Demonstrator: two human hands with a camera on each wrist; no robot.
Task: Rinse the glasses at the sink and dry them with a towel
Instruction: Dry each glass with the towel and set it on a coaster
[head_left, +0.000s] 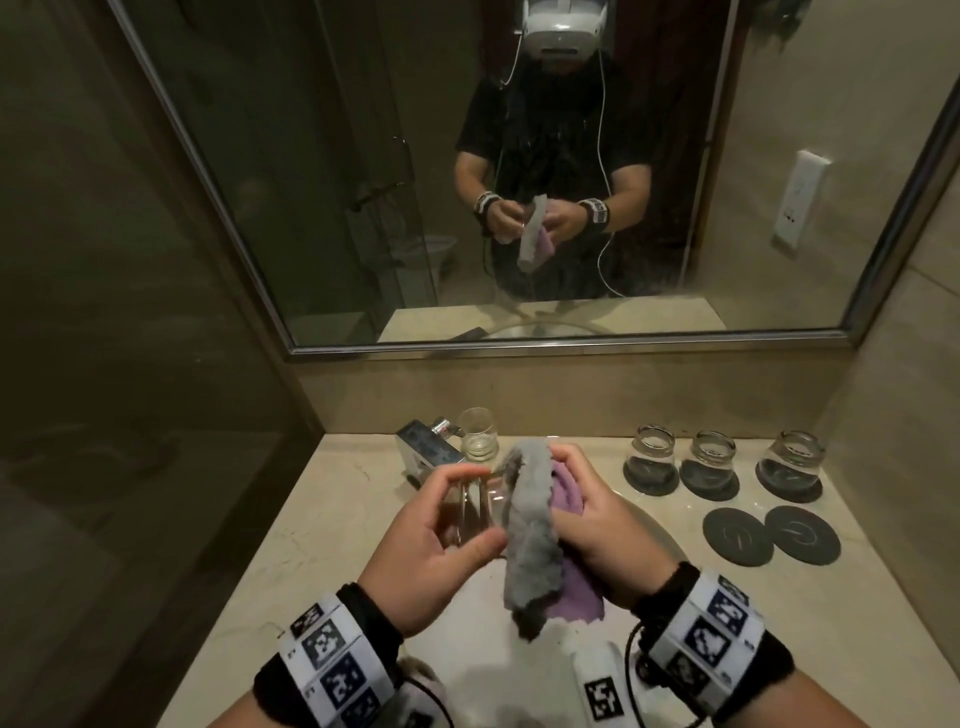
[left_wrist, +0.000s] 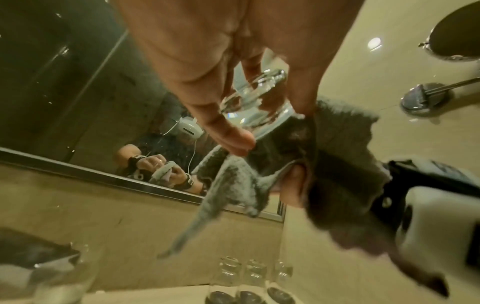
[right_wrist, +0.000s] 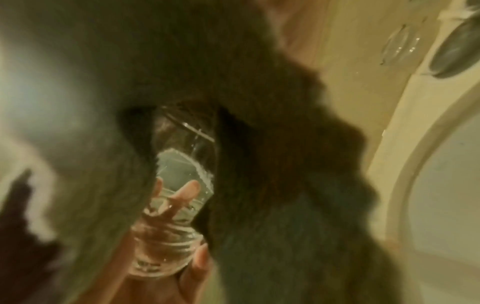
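Glass in curled left hand, towel in right hand.

The sink sits in the counter below the mirror. The faucet stands behind the sink at left, one glass just to its right. Three inverted glasses stand on coasters at back right; two bare coasters lie in front of them. Above the sink, the left hand holds a glass left of the towel in the right hand.
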